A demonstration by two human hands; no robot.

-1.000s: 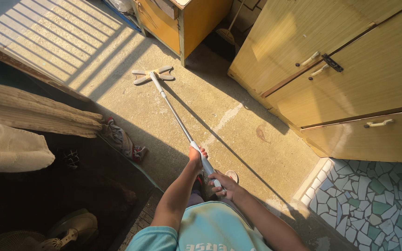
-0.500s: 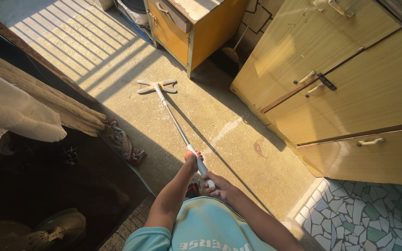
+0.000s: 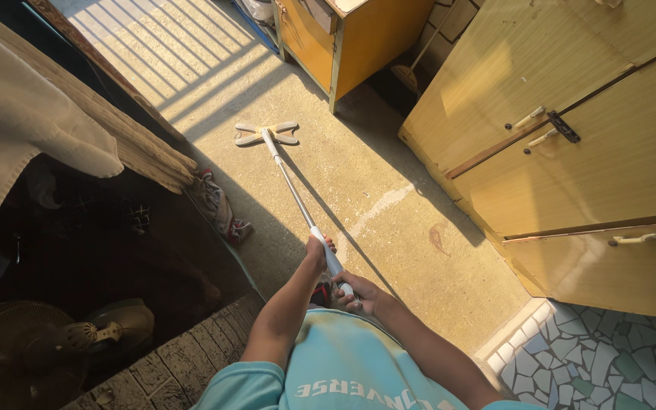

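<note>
A long-handled mop (image 3: 288,184) with a metal pole reaches forward across the concrete floor (image 3: 389,228). Its flat butterfly-shaped head (image 3: 266,134) rests on the sunlit floor, near the leg of an orange cabinet (image 3: 351,38). My left hand (image 3: 318,250) grips the pole's grey handle higher up. My right hand (image 3: 360,293) holds the handle's end, close to my teal shirt. Both arms stretch out from the bottom of the view.
Yellow wooden cupboards (image 3: 571,137) with handles line the right side. A dark low space on the left holds a fan (image 3: 55,342), draped cloth (image 3: 32,129) and a crumpled rag (image 3: 218,206). Mosaic tile (image 3: 616,357) begins at bottom right. A broom (image 3: 411,68) leans behind the cabinet.
The view has shifted, so the cupboards and mop sit slightly further right. The mop head has stayed near the cabinet leg, and both hands keep their grip on the handle.
</note>
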